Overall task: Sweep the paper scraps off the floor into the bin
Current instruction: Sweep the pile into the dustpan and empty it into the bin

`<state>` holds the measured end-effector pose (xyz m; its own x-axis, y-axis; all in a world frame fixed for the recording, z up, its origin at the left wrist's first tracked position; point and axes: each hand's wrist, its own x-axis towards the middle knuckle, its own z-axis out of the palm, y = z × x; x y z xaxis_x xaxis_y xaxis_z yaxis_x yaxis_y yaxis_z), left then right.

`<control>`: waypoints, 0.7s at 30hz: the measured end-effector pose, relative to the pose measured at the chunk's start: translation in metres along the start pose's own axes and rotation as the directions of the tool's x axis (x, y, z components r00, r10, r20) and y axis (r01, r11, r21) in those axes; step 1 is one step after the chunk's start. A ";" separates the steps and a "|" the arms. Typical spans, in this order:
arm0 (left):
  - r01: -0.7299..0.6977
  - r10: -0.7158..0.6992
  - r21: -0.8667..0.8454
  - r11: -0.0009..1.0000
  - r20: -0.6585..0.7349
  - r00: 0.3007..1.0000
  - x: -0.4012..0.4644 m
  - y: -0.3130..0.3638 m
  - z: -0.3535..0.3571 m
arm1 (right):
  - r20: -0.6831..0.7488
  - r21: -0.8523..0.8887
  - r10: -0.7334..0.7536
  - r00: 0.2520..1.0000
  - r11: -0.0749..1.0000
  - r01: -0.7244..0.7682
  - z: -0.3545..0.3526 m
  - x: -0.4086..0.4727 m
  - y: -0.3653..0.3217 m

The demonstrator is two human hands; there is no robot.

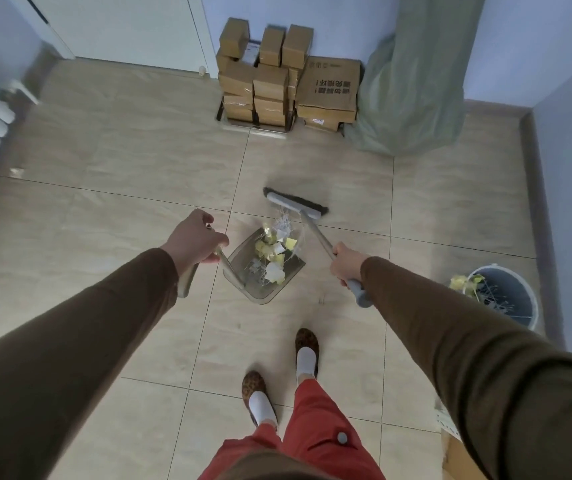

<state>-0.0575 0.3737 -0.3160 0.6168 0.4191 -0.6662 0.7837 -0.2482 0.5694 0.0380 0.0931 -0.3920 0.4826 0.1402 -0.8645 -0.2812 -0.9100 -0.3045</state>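
Beige floor (139,161) tiles around us show no loose scraps now, so we judge the sweeping almost done. Our bin (509,296) at the right already holds some paper. Our dustpan (260,271) carries the scraps (274,254), not yet emptied. Our right hand (347,265) grips the broom (298,204) handle; our left hand (194,237) grips the dustpan handle.

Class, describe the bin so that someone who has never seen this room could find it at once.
Start at the blue wall on the right and follow its dark skirting towards the person. The bin stands on the tiled floor there, beyond the right sleeve. It is the only round, pale container, already holding yellow scraps, unlike the brown boxes.
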 end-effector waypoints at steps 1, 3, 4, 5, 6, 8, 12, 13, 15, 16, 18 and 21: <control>0.011 -0.011 0.005 1.000 0.002 1.000 0.001 0.000 -0.001 | 0.023 -0.056 0.008 1.000 0.998 -0.006 0.010 -0.002 0.001; 0.043 -0.043 -0.003 0.999 -0.002 0.999 0.001 0.000 -0.004 | 0.082 -0.097 0.019 0.996 0.995 -0.011 0.025 -0.018 0.010; 0.058 -0.058 -0.017 0.998 -0.002 0.998 0.001 0.000 -0.006 | 0.113 -0.069 0.025 0.993 0.997 -0.017 0.028 -0.029 0.018; 0.072 -0.072 -0.032 0.997 0.010 0.997 0.001 0.001 -0.009 | 0.135 -0.025 0.023 0.991 0.999 -0.020 0.026 -0.042 0.027; 0.082 -0.080 -0.041 0.996 0.029 0.996 -0.001 0.000 -0.012 | 0.145 0.016 0.021 0.989 1.000 -0.024 0.021 -0.055 0.036; 0.098 -0.095 -0.043 0.994 0.070 0.993 -0.002 0.000 -0.015 | 0.148 0.055 0.027 0.989 0.998 -0.036 0.004 -0.082 0.055; 0.122 -0.117 -0.038 0.992 0.125 0.985 -0.004 0.000 -0.015 | 0.132 0.113 0.031 0.991 0.993 -0.046 -0.019 -0.123 0.088; 0.131 -0.125 -0.037 0.991 0.135 0.983 -0.005 0.000 -0.014 | 0.121 0.130 0.030 0.992 0.990 -0.046 -0.022 -0.129 0.092; 0.157 -0.151 -0.026 0.987 0.157 0.976 -0.007 -0.002 -0.013 | 0.086 0.147 0.019 0.996 0.989 -0.032 -0.025 -0.129 0.091; 0.169 -0.164 -0.021 0.985 0.162 0.973 -0.007 -0.003 -0.013 | 0.059 0.143 0.011 0.998 0.989 -0.019 -0.024 -0.124 0.087; 0.195 -0.189 -0.021 0.981 0.162 0.968 -0.008 -0.007 -0.013 | -0.001 0.104 -0.019 1.000 0.994 0.019 -0.019 -0.105 0.074; 0.203 -0.195 -0.026 0.979 0.171 0.966 -0.008 -0.008 -0.011 | 0.009 0.004 -0.031 0.999 1.000 0.031 0.004 -0.069 0.050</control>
<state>-0.0699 0.3820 -0.3101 0.4550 0.3034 -0.8372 0.8903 -0.1353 0.4348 -0.0122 0.0393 -0.3493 0.4837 0.1715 -0.8583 -0.2697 -0.9037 -0.3326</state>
